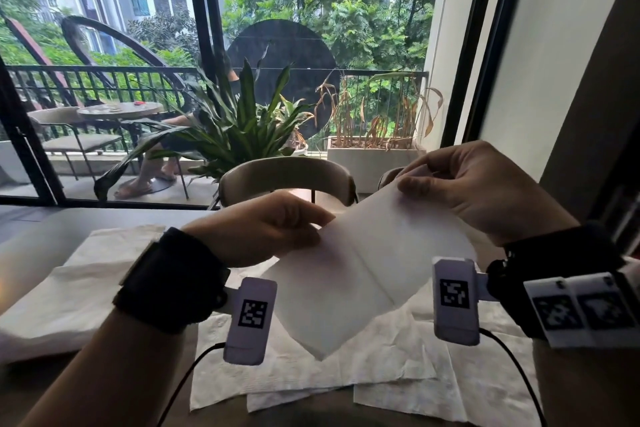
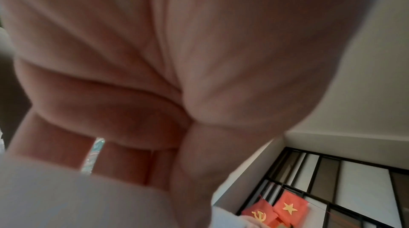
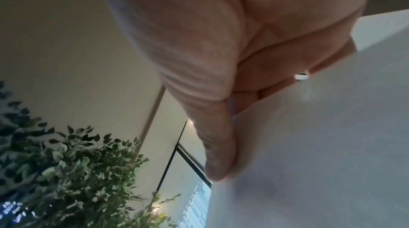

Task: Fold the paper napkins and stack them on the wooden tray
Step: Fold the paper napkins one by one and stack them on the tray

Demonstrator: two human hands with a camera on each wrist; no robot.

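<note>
Left hand (image 1: pixel 263 229) pinches the white square paper napkin (image 1: pixel 360 274) at nine o'clock, right hand (image 1: pixel 464 191) at one, airborne, seemingly aligning corners to fold.

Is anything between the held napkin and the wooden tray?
Cannot say: no wooden tray shows in any view. Both hands, left hand and right hand, pinch the napkin in the air above loose napkins on the table.

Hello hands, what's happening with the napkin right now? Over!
Left hand and right hand each pinch a top corner of one napkin, lifted above the table. More napkins lie unfolded underneath. No tray in view. Nothing blocking.
</note>
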